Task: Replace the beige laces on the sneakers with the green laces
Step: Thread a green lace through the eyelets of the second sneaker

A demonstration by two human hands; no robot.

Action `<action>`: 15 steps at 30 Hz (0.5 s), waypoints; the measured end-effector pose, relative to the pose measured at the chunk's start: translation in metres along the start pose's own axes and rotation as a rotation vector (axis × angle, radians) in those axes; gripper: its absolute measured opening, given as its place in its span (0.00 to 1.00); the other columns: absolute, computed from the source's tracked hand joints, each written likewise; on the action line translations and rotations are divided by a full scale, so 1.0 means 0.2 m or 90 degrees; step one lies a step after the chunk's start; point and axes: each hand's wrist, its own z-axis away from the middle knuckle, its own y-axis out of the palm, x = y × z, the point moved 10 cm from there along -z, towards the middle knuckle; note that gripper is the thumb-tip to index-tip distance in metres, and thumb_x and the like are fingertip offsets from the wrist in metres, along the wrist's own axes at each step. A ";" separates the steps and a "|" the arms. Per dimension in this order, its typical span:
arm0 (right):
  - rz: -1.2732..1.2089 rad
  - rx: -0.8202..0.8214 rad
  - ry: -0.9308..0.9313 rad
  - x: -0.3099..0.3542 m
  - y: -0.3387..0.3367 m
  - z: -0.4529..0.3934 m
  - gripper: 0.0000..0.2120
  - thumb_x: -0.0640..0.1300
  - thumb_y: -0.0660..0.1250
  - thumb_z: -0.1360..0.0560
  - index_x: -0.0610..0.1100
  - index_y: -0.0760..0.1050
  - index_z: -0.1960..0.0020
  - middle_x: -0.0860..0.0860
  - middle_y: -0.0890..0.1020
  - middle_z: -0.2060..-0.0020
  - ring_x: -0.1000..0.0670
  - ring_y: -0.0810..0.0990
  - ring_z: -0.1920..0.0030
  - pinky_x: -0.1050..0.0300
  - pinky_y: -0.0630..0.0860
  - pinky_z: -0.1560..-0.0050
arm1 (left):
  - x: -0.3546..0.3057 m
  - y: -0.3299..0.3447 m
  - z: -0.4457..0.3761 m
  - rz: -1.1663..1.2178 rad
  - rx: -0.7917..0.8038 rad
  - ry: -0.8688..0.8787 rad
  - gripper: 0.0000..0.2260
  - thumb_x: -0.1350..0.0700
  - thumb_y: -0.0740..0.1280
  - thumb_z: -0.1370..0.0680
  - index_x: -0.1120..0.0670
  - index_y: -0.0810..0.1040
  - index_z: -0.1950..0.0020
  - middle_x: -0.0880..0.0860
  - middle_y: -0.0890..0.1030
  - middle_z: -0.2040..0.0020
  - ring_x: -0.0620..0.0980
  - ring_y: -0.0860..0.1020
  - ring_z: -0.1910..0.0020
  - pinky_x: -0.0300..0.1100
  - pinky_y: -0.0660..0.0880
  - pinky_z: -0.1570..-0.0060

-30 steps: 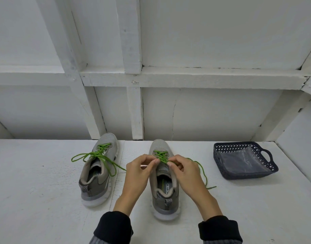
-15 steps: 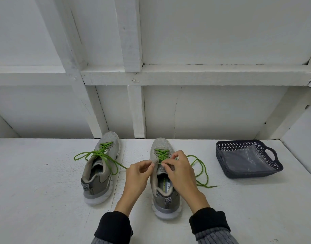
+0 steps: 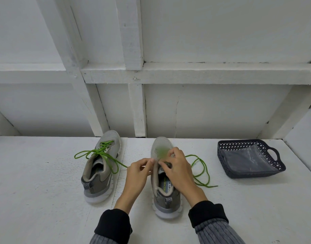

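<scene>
Pinching at the eyelets of the right-hand sneaker (image 3: 164, 175) on the white counter (image 3: 36, 182), both hands work: left hand (image 3: 138, 173) nips the rim, right hand (image 3: 177, 170) pinches the green lace (image 3: 202, 170), trailing rightward.

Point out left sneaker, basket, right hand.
left sneaker (image 3: 96, 175): head view, on its heel collar.
basket (image 3: 272, 154): head view, on its handle.
right hand (image 3: 179, 166): head view, on its back.
</scene>
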 end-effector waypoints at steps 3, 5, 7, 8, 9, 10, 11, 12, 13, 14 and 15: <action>-0.025 0.002 0.002 -0.01 0.00 0.00 0.08 0.50 0.68 0.24 0.48 0.83 0.51 0.57 0.67 0.52 0.59 0.68 0.50 0.74 0.65 0.59 | 0.02 0.00 -0.03 0.023 0.005 -0.018 0.07 0.58 0.67 0.20 0.56 0.85 0.50 0.53 0.86 0.56 0.53 0.85 0.54 0.43 0.81 0.55; -0.038 -0.001 0.005 -0.02 0.00 -0.01 0.06 0.48 0.69 0.24 0.47 0.83 0.52 0.57 0.68 0.52 0.59 0.69 0.50 0.74 0.65 0.59 | 0.02 0.00 -0.05 0.016 0.005 -0.020 0.06 0.59 0.68 0.21 0.56 0.85 0.52 0.53 0.86 0.57 0.54 0.85 0.56 0.41 0.80 0.58; -0.051 0.008 0.008 -0.03 0.02 -0.01 0.06 0.47 0.69 0.24 0.46 0.82 0.53 0.57 0.68 0.52 0.59 0.69 0.50 0.74 0.65 0.57 | 0.01 0.01 -0.06 0.017 0.004 -0.023 0.05 0.60 0.69 0.22 0.56 0.84 0.54 0.54 0.86 0.59 0.53 0.84 0.58 0.41 0.80 0.60; -0.054 0.015 0.008 -0.03 0.03 -0.02 0.06 0.46 0.69 0.24 0.45 0.82 0.53 0.57 0.68 0.52 0.59 0.69 0.50 0.74 0.65 0.56 | 0.01 0.01 -0.06 0.018 0.005 -0.026 0.05 0.60 0.69 0.22 0.56 0.84 0.55 0.53 0.85 0.59 0.52 0.84 0.58 0.40 0.79 0.60; -0.056 0.019 0.007 -0.04 0.03 -0.02 0.05 0.46 0.69 0.24 0.45 0.82 0.53 0.57 0.68 0.52 0.59 0.68 0.50 0.74 0.65 0.55 | 0.01 0.01 -0.07 0.013 0.007 -0.028 0.05 0.60 0.68 0.21 0.56 0.83 0.56 0.53 0.85 0.60 0.51 0.84 0.59 0.40 0.79 0.61; -0.057 0.020 0.008 -0.04 0.04 -0.02 0.05 0.45 0.69 0.25 0.45 0.82 0.54 0.57 0.68 0.52 0.60 0.68 0.49 0.73 0.65 0.54 | 0.02 0.02 -0.07 0.000 0.011 -0.029 0.06 0.60 0.68 0.21 0.55 0.82 0.57 0.52 0.84 0.61 0.49 0.83 0.60 0.39 0.78 0.62; -0.059 0.017 0.008 -0.04 0.04 -0.02 0.05 0.45 0.70 0.25 0.45 0.82 0.54 0.57 0.68 0.51 0.60 0.67 0.49 0.72 0.65 0.53 | 0.02 0.03 -0.07 -0.026 0.015 -0.025 0.07 0.59 0.66 0.20 0.54 0.81 0.57 0.50 0.84 0.61 0.46 0.82 0.61 0.38 0.78 0.63; -0.059 0.009 0.008 -0.04 0.03 -0.02 0.05 0.46 0.71 0.26 0.45 0.82 0.54 0.57 0.68 0.51 0.60 0.66 0.49 0.72 0.65 0.53 | 0.02 0.04 -0.07 -0.062 0.012 -0.019 0.07 0.59 0.65 0.19 0.53 0.79 0.56 0.48 0.83 0.60 0.45 0.81 0.61 0.37 0.77 0.62; -0.054 -0.001 0.009 -0.05 0.02 -0.01 0.05 0.47 0.71 0.27 0.45 0.82 0.54 0.57 0.68 0.51 0.59 0.66 0.48 0.71 0.65 0.52 | 0.02 0.04 -0.07 -0.099 0.001 -0.014 0.08 0.59 0.63 0.18 0.53 0.78 0.56 0.47 0.82 0.59 0.44 0.80 0.60 0.37 0.77 0.62; -0.045 -0.015 0.012 -0.06 0.01 -0.01 0.05 0.47 0.72 0.27 0.46 0.82 0.54 0.57 0.68 0.50 0.58 0.65 0.47 0.71 0.65 0.51 | 0.02 0.03 -0.06 -0.121 -0.021 -0.011 0.08 0.59 0.62 0.18 0.53 0.77 0.56 0.47 0.81 0.59 0.43 0.79 0.60 0.36 0.77 0.61; -0.034 -0.028 0.018 -0.07 0.00 0.00 0.06 0.47 0.73 0.28 0.47 0.81 0.53 0.58 0.67 0.49 0.57 0.65 0.47 0.69 0.66 0.50 | 0.03 0.01 -0.06 -0.113 -0.052 -0.017 0.08 0.60 0.59 0.17 0.55 0.75 0.54 0.48 0.80 0.57 0.42 0.79 0.59 0.34 0.76 0.62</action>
